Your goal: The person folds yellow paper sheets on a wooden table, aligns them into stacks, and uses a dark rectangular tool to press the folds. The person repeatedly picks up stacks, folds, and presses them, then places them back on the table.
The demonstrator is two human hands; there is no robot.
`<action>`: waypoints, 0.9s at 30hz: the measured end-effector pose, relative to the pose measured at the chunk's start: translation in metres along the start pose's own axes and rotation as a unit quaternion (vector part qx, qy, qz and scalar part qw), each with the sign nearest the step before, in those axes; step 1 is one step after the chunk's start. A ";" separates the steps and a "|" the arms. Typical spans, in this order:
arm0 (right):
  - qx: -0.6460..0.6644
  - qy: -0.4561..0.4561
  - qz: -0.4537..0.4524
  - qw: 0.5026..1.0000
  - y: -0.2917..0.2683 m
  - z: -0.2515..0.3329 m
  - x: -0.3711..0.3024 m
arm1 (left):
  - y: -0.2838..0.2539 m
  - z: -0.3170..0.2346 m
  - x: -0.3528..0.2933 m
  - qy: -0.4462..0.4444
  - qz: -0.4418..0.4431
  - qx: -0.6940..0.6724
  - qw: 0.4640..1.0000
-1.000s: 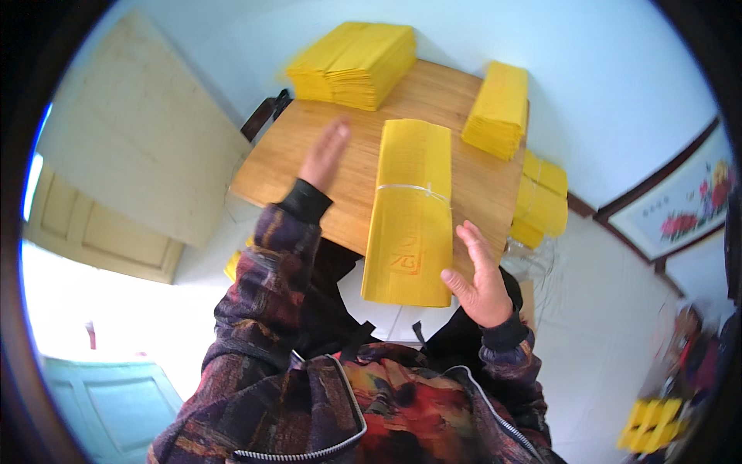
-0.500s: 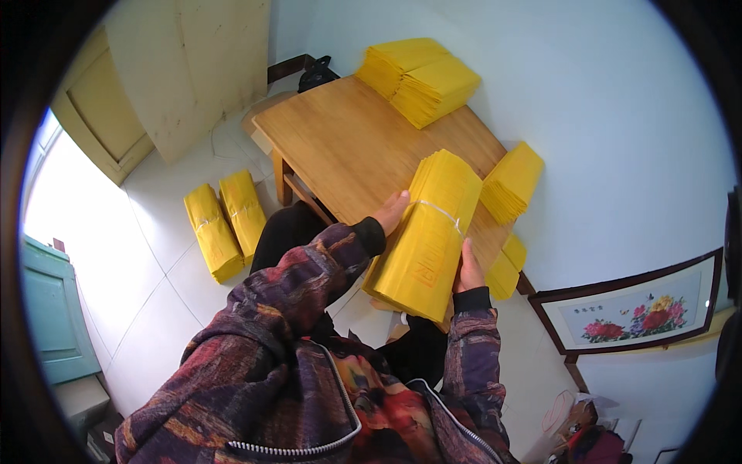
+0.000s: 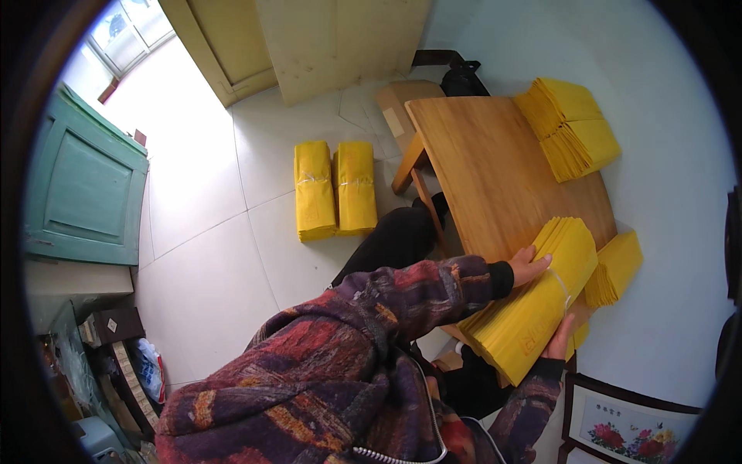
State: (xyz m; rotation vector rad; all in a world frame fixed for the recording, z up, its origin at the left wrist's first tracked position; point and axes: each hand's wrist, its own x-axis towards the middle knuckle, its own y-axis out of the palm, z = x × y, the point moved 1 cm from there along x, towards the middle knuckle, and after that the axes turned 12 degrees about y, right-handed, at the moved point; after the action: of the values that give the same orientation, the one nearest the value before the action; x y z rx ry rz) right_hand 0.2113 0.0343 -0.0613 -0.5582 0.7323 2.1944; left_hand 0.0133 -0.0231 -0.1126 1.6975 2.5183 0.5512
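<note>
A thick bundle of yellow paper, tied round its middle with white string, lies tilted over my lap and the near edge of the wooden table. My left hand presses on its upper left side, fingers stretched over the sheets beside the string. From the lower right, my right hand supports the bundle, with some fingers hidden beneath it. Layered sheet edges show along its left side, and reddish printing marks its near end.
Two tied yellow bundles stand side by side on the tiled floor. Stacks of yellow paper sit at the table's far right, with a smaller stack nearer. A framed flower picture is at the lower right; a green door is left.
The view has swung left, so the table and bundle appear farther right and more floor shows. Both hands remain on the bundle.
</note>
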 end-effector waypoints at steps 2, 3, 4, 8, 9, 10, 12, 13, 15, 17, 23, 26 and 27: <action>0.011 0.011 0.005 1.000 0.003 0.000 -0.002 | -0.001 0.007 -0.008 -0.019 -0.041 -0.075 0.996; 0.017 0.025 0.016 0.999 0.007 0.000 -0.003 | 0.002 0.010 -0.014 -0.045 -0.064 -0.101 0.992; 0.024 0.037 0.027 0.999 0.011 -0.001 -0.004 | 0.005 0.010 -0.015 -0.047 -0.057 -0.078 0.994; 0.017 0.005 0.071 0.997 0.038 0.007 -0.012 | 0.010 -0.009 -0.026 -0.009 -0.036 -0.057 0.998; -0.050 -0.035 0.041 0.997 0.048 0.015 -0.013 | 0.004 -0.020 -0.030 -0.004 -0.032 -0.082 0.996; -0.109 -0.075 0.054 0.990 0.060 0.023 -0.014 | -0.002 -0.032 -0.037 0.002 -0.037 -0.080 0.996; -0.205 -0.141 0.055 0.967 0.092 0.034 -0.023 | -0.014 -0.061 -0.057 0.082 -0.047 -0.170 0.981; -0.242 -0.172 0.048 0.954 0.112 0.040 -0.027 | -0.025 -0.077 -0.065 0.127 -0.052 -0.217 0.967; -0.315 -0.246 0.072 0.914 0.162 0.049 -0.033 | -0.055 -0.108 -0.079 0.180 -0.046 -0.284 0.941; -0.367 -0.314 0.128 0.866 0.217 0.053 -0.035 | -0.092 -0.137 -0.089 0.260 -0.034 -0.290 0.921; -0.508 -0.455 0.178 0.710 0.350 0.012 -0.015 | -0.237 -0.163 -0.168 0.237 -0.080 -0.251 0.935; -0.454 -0.383 0.232 0.770 0.395 -0.036 0.016 | -0.301 -0.155 -0.224 0.177 -0.236 -0.252 0.922; -0.414 -0.337 0.267 0.803 0.405 -0.053 0.029 | -0.319 -0.151 -0.243 0.152 -0.280 -0.247 0.915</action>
State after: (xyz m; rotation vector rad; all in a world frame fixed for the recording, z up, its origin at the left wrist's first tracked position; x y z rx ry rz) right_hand -0.1062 -0.2124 0.0150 0.1073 -0.5757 2.9325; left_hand -0.2100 -0.3887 -0.1102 0.7175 2.5626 1.3127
